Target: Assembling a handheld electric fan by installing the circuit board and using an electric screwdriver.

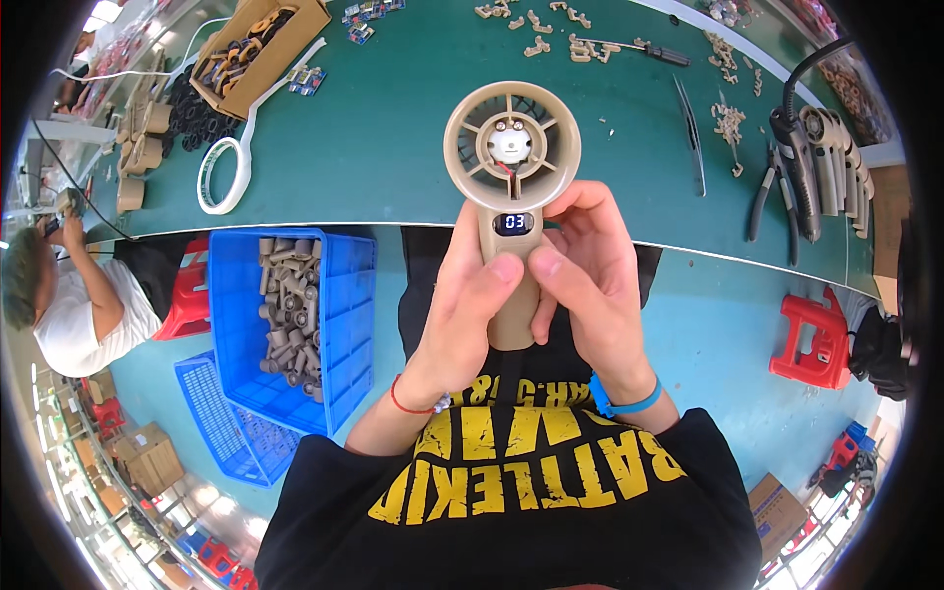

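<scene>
A beige handheld fan (pixel 511 329) is held upright in front of me, its round head over the near edge of the green table. A small display on its neck is lit. My left hand (pixel 467 285) wraps the handle from the left, thumb on its front. From the other side my right hand (pixel 593 270) grips the handle, its thumb pressed beside the left one below the display. Inside the ring, spokes meet at a white motor hub (pixel 510 144) with a short red wire. The fan's back and some fingertips are hidden.
Left of me stands a blue crate (pixel 344 315) full of beige fan bodies. On the table (pixel 374 138) lie a tape roll (pixel 224 177), tweezers (pixel 691 135), pliers (pixel 777 202), a screwdriver (pixel 661 52) and a carton of parts (pixel 258 54). A co-worker (pixel 88 305) sits far left.
</scene>
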### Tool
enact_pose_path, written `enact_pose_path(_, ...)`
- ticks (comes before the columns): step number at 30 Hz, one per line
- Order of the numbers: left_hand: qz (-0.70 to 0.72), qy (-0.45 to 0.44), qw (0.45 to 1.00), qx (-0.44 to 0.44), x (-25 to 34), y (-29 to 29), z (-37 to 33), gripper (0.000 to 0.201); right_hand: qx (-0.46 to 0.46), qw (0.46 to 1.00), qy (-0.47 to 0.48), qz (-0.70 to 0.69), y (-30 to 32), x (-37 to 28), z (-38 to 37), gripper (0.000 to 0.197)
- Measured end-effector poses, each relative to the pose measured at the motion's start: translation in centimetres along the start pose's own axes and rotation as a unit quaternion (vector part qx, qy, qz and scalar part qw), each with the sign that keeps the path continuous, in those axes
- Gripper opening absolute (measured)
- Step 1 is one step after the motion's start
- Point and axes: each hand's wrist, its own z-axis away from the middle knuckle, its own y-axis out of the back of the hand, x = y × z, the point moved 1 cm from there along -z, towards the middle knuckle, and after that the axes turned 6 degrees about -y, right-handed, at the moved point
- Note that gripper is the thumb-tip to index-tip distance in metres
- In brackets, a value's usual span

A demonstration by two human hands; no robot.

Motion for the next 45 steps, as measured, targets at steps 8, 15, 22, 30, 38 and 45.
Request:
enact_pose_path(8, -0.022, 0.017, 0.999, 0.030, -0.4, -0.3, 0.2, 0.058, 0.021, 1.000, -0.014, 0.013, 0.1, 0.3, -0.4, 0.033)
enact_pose_path(15, -0.038, 0.011, 0.997, 0.059, 0.3, 0.2, 0.1, 0.043, -0.003, 0.993, 0.047, 0.110, 1.7, -0.3, 0.1, 0.032)
enact_pose_path(22, -0.141, 0.056, 0.987, 0.054, 2.9, 1.9, 1.9, 0.050, -0.155, 0.933, 0.200, 0.258, -0.7, -9.0, 6.8, 0.020)
enact_pose_path(30, -0.370, 0.055, 0.927, 0.011, 8.3, 4.0, 4.7, 0.052, -0.248, 0.910, 0.317, 0.099, -1.0, -8.3, 4.3, 0.016)
enact_pose_path(38, -0.484, 0.049, 0.871, 0.077, 14.0, 4.8, 8.0, 0.036, 0.012, 0.613, 0.305, 0.729, 7.7, -10.3, -4.9, 0.022)
enact_pose_path(45, -0.469, 0.026, 0.881, 0.060, 14.6, 5.7, 9.2, 0.035, 0.320, 0.564, 0.355, 0.674, 12.5, -17.0, -1.0, 0.043)
